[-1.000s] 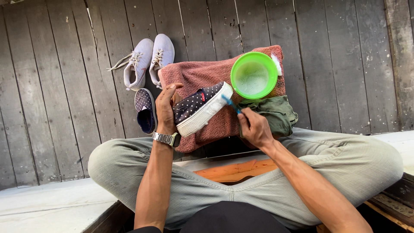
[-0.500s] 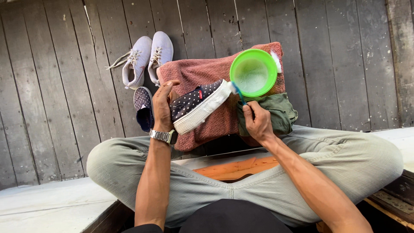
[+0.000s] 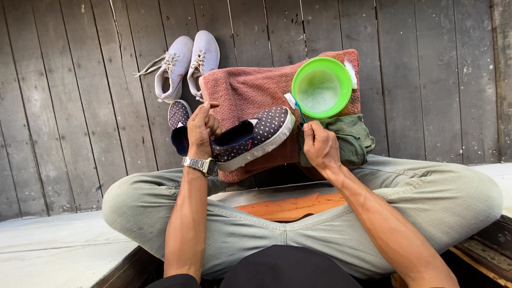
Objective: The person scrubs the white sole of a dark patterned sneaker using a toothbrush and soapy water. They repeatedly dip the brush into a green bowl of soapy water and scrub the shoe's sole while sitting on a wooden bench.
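while my left hand [image 3: 201,127] is gripping one dark polka-dot slip-on shoe [image 3: 255,136] at its opening, fingers curled around the collar and the index finger sticking up, i am keeping the white sole turned toward my right hand [image 3: 320,144]. that hand is closed around one toothbrush [image 3: 294,105], whose white head is lying at the rim of the single green bowl [image 3: 321,87] just beyond my knuckles; the bowl is holding pale foamy water. i am counting four shoes in all: the one i am holding, its one polka-dot mate [image 3: 178,125] lying just to the left of my left hand, and two pale lace-up sneakers [image 3: 188,63] further out beyond that hand. one reddish towel [image 3: 248,90] is spreading under the held shoe and the bowl, and one olive-green cloth [image 3: 349,140] is bunching just beside my right hand. a silver wristwatch [image 3: 199,165] is sitting on my left wrist.
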